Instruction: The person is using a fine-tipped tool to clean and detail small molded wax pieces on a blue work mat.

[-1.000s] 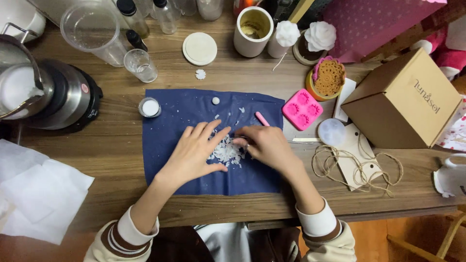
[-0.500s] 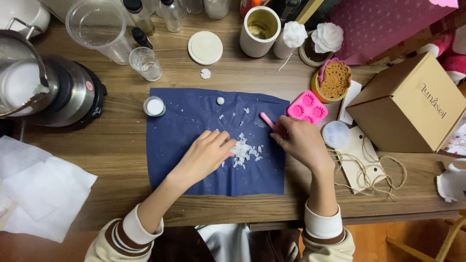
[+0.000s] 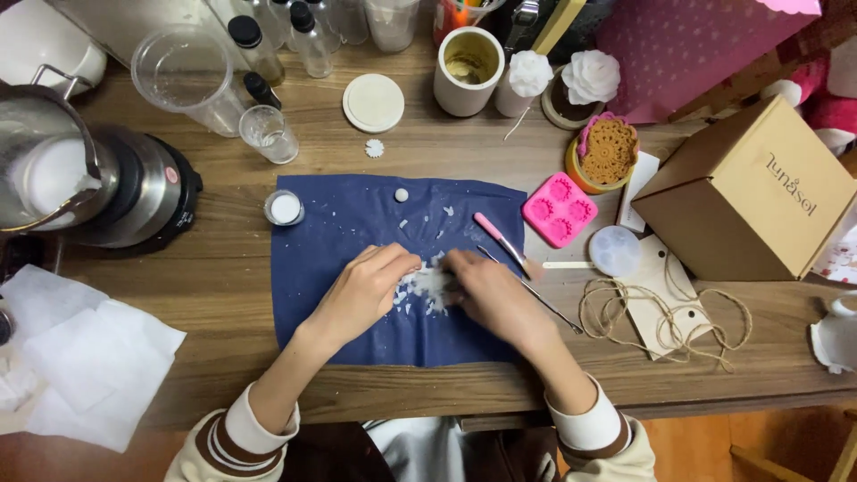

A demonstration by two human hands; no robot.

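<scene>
Now | left hand [image 3: 366, 290] and right hand [image 3: 489, 293], fingers curled, are pinching white wax flakes [image 3: 427, 287] into a pile mid navy cloth [image 3: 321, 223] | stray flakes still lying above pile | gathering mostly done

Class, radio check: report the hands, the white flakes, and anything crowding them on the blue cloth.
Left hand and right hand cupped round the white flakes. Flakes heaped mid blue cloth. Pink-handled tool and thin metal pick beside right hand.

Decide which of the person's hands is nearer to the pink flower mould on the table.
Right. The right hand lies on the blue cloth just below-left of the pink flower mould; the left hand sits farther left, beyond the white flakes.
</scene>
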